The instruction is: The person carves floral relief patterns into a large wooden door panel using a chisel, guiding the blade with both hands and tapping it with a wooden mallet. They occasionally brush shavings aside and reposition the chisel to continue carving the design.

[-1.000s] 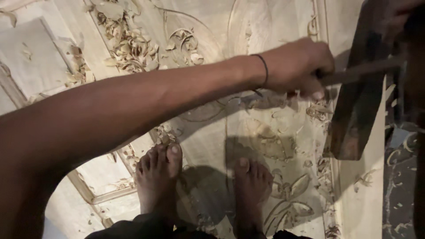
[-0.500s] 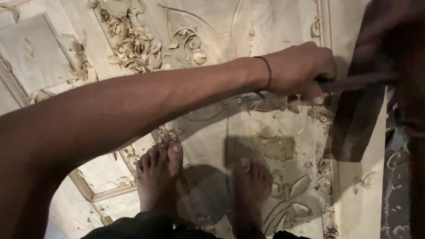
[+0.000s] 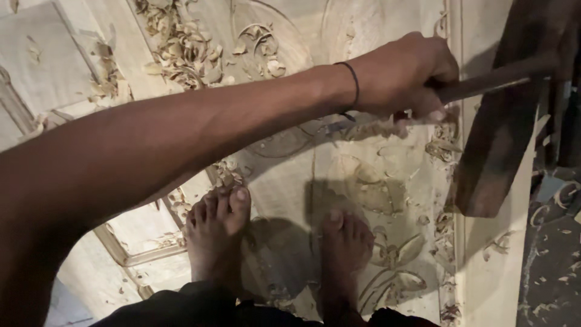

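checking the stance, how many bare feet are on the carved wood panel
2. One foot stands lower centre-left beside a curl of shavings; the other foot stands lower centre on a carved leaf motif, toes pointing up the carved panel. Both heels are hidden by dark clothing.

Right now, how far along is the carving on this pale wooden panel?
Done: leaf and scroll reliefs are cut into the pale carved wooden panel, and curled wood shavings lie heaped on it. In hand: the left hand grips a dark tool handle. Left: flat uncarved areas remain at the panel's upper left.
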